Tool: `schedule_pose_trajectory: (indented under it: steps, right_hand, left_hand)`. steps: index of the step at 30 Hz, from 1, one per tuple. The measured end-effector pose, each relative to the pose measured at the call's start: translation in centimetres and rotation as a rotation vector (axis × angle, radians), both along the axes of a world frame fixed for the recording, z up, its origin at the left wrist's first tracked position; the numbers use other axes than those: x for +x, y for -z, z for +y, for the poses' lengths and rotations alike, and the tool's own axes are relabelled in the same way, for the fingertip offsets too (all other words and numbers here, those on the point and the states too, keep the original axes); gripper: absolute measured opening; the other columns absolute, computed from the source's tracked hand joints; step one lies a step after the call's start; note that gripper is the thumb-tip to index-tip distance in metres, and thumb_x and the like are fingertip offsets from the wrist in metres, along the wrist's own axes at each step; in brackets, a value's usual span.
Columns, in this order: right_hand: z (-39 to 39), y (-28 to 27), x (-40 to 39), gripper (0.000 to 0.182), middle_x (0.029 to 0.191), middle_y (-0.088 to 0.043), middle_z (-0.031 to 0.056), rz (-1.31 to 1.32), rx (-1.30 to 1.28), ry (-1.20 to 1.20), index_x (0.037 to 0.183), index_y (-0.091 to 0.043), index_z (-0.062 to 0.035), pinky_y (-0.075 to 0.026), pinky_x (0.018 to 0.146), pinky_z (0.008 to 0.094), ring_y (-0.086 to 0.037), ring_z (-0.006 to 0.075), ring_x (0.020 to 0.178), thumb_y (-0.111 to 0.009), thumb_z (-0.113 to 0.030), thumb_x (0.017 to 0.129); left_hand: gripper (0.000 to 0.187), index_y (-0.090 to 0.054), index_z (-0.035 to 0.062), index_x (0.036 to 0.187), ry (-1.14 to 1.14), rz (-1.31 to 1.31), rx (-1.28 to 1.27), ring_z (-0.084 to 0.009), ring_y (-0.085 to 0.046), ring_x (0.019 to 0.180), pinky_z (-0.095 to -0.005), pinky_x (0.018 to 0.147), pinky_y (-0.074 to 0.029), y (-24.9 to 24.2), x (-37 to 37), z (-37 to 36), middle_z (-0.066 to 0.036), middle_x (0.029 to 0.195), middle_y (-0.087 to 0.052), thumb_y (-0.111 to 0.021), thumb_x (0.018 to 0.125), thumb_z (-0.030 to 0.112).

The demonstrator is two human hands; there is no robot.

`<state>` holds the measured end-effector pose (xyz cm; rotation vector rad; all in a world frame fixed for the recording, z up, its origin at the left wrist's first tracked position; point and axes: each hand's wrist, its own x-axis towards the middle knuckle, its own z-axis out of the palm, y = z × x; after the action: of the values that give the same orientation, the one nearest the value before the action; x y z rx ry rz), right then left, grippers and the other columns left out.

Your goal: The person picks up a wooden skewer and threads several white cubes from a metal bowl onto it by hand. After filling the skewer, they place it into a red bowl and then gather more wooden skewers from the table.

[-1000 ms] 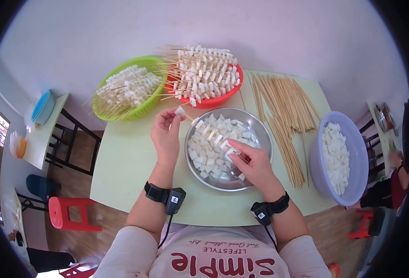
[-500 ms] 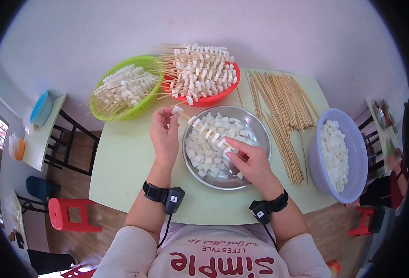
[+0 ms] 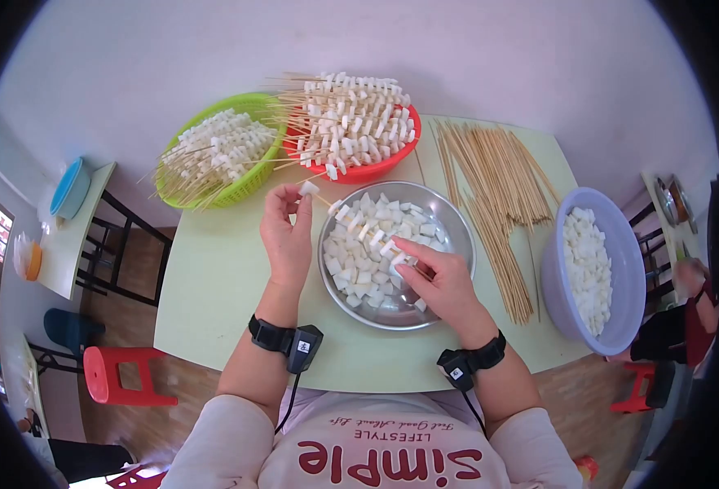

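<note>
Above the steel bowl (image 3: 455,238) in the middle of the counter (image 3: 213,285), the skewer (image 3: 364,231) lies aslant, its long axis running from far left to near right. Its far-left end points towards the gap between the green basket (image 3: 251,192) and the red basin (image 3: 382,170).

The left hand (image 3: 286,236) is raised beside the bowl's left rim, forearm reaching almost straight away from the body; its thumb and fingers pinch a white piece (image 3: 309,188) at the skewer's far tip. The right hand (image 3: 443,283) comes in from the near right, angled leftward over the bowl, with thumb and forefinger gripping the skewer at its near-right end.

The skewer is a thin, pale wooden stick threaded with a row of blocky, moist-looking white pieces, set slightly apart, with bare wood showing near the tip. Loose white chunks (image 3: 358,273) heap in the bowl beneath.
</note>
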<state>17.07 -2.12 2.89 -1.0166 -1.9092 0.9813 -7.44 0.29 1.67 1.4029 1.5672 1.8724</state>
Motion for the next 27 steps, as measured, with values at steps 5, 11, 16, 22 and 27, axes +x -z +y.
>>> schedule_pose_trajectory:
  steps: [5, 11, 16, 22, 27]
  right_hand:
    - [0.1, 0.2, 0.0, 0.040, 0.054, -0.042, 0.0010, -0.008, 0.014, 0.002, 0.125, -0.063, -0.0143, -0.037, 0.049, 0.0248, -0.038, 0.0082, 0.049, -0.069, -0.012, 0.086]
    - [0.1, 0.2, 0.1, 0.040, 0.055, -0.042, 0.0059, -0.013, -0.025, -0.002, 0.126, -0.062, -0.0160, -0.037, 0.050, 0.0272, -0.039, 0.0132, 0.049, -0.068, -0.015, 0.086]
    - [0.0, 0.2, 0.1, 0.040, 0.056, -0.047, 0.0078, -0.011, -0.045, 0.004, 0.125, -0.062, -0.0164, -0.040, 0.051, 0.0277, -0.043, 0.0148, 0.049, -0.068, -0.015, 0.086]
    - [-0.2, 0.0, 0.1, 0.040, 0.058, -0.051, 0.0102, -0.060, 0.062, 0.034, 0.125, -0.063, -0.0152, -0.042, 0.052, 0.0284, -0.047, 0.0167, 0.049, -0.069, -0.016, 0.085]
    - [0.0, -0.3, 0.2, 0.040, 0.059, -0.052, 0.0106, -0.052, -0.031, 0.021, 0.124, -0.063, -0.0152, -0.042, 0.052, 0.0290, -0.048, 0.0176, 0.049, -0.069, -0.015, 0.085]
  left_hand:
    - [0.013, -0.053, 0.0020, 0.102, 0.005, 0.011, 0.005, -0.0062, -0.054, 0.078, -0.0204, 0.067, -0.046, -0.2, 0.1, -0.1, 0.000, 0.090, -0.057, -0.060, 0.092, 0.004]
    - [0.011, -0.056, 0.0015, 0.099, -0.090, 0.204, 0.010, -0.0068, -0.053, 0.074, -0.0216, 0.066, -0.045, -1.0, 0.2, -0.5, 0.000, 0.086, -0.057, -0.062, 0.090, 0.004]
    - [0.012, -0.058, 0.0008, 0.098, -0.038, 0.197, -0.008, -0.0067, -0.052, 0.072, -0.0218, 0.066, -0.044, -0.9, 0.1, -0.5, 0.000, 0.084, -0.059, -0.064, 0.088, 0.003]
    - [0.010, -0.062, 0.0016, 0.096, -0.032, 0.216, -0.003, -0.0069, -0.052, 0.069, -0.0225, 0.064, -0.044, -1.1, 0.6, -0.6, 0.000, 0.082, -0.061, -0.065, 0.086, 0.002]
    - [0.010, -0.064, 0.0017, 0.094, -0.087, 0.361, 0.042, -0.0069, -0.051, 0.065, -0.0225, 0.061, -0.043, -1.1, 0.9, -0.7, 0.000, 0.077, -0.062, -0.067, 0.084, 0.001]
